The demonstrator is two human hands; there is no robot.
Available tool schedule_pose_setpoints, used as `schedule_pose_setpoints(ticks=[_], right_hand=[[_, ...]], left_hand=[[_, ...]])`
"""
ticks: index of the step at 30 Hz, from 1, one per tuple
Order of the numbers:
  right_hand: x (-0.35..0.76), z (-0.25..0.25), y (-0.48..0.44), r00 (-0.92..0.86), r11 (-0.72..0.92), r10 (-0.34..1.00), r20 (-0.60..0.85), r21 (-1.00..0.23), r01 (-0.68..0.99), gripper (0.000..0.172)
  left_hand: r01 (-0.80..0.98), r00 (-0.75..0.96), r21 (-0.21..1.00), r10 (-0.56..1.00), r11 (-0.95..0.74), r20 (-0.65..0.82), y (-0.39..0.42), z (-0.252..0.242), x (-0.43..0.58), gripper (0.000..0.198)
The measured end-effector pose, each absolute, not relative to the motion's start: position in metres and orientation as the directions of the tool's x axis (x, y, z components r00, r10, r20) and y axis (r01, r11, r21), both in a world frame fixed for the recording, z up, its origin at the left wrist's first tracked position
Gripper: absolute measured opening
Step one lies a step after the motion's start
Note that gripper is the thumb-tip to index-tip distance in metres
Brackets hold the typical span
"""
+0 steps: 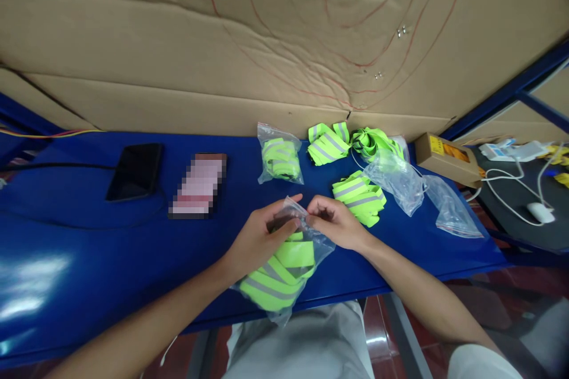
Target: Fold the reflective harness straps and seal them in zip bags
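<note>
A clear zip bag point(322, 244) with a folded bundle of yellow-green reflective straps point(278, 275) inside lies near the table's front edge. My left hand point(262, 234) pinches the bag's top edge, thumb on the plastic. On the same edge, a little to the right, the fingers of my right hand point(335, 222) are closed on the bag. Just beyond my right hand sits a loose strap bundle point(360, 196). Farther back are a bagged strap bundle point(281, 157), another loose bundle point(329, 143) and a tangled bundle point(376, 143).
Clear bags point(453, 207) lie at the right of the blue table point(111, 272). A cardboard box point(447, 160) stands beside them. At left are a black device point(134, 172) with a cable and a blurred-out phone point(199, 185). A cardboard wall point(178, 41) rises behind.
</note>
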State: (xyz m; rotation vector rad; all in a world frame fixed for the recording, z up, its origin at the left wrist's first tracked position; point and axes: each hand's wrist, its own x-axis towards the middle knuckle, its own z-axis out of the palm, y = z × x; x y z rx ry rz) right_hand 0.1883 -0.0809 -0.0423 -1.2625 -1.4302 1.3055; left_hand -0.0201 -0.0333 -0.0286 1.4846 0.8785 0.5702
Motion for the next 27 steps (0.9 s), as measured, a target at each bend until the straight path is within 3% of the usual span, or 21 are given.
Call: schedule_pose_setpoints(ticks=[4, 16, 22, 27], right_hand=[[0.187, -0.042, -0.08, -0.171, -0.025, 0.984, -0.052, -0.987, 0.158, 0.031], [0.185, -0.042, -0.08, -0.193, -0.016, 0.98, -0.04, -0.992, 0.124, 0.026], [0.185, -0.041, -0.081, -0.225, -0.038, 0.973, -0.056, -0.996, 0.084, 0.032], [0.183, -0.037, -0.083, -0.208, -0.007, 0.978, -0.035, -0.991, 0.131, 0.028]], left_hand=[[0.225, 0.611, 0.974, 0.776, 0.021, -0.158, -0.034, -0.03, -0.019, 0.067], [0.081, 0.719, 0.986, 0.676, 0.147, -0.16, -0.038, -0.041, -0.014, 0.071], [0.065, 0.762, 0.964, 0.61, 0.257, -0.215, -0.039, -0.048, -0.011, 0.092], [0.042, 0.813, 0.959, 0.548, 0.281, -0.197, -0.039, -0.047, -0.01, 0.087]])
